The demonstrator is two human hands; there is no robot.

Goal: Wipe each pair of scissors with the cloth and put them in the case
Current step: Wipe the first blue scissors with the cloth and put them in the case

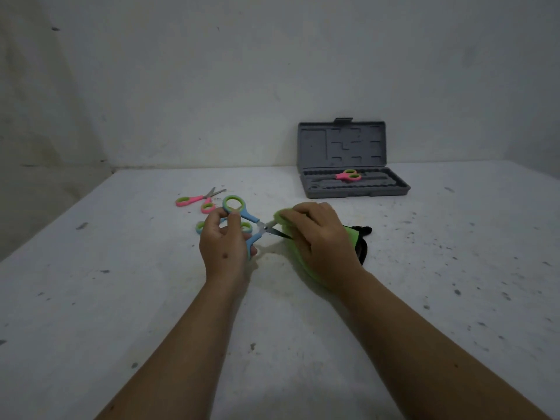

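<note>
My left hand (222,242) grips a pair of blue scissors (247,218) with green-lined handles, held just above the table with its blades spread. My right hand (318,234) holds a green cloth (306,265) with a black edge, wrapped around one blade tip. A second blue pair (247,228) lies on the table, mostly hidden behind my left hand. A pink pair (198,200) lies to the back left, blades partly spread. The grey case (354,189) stands open at the back right with another pink pair (348,176) inside its lower half.
The work surface is a white, speckled table (121,298) whose left edge runs diagonally toward the back corner. A plain wall rises right behind the case's upright lid (341,144).
</note>
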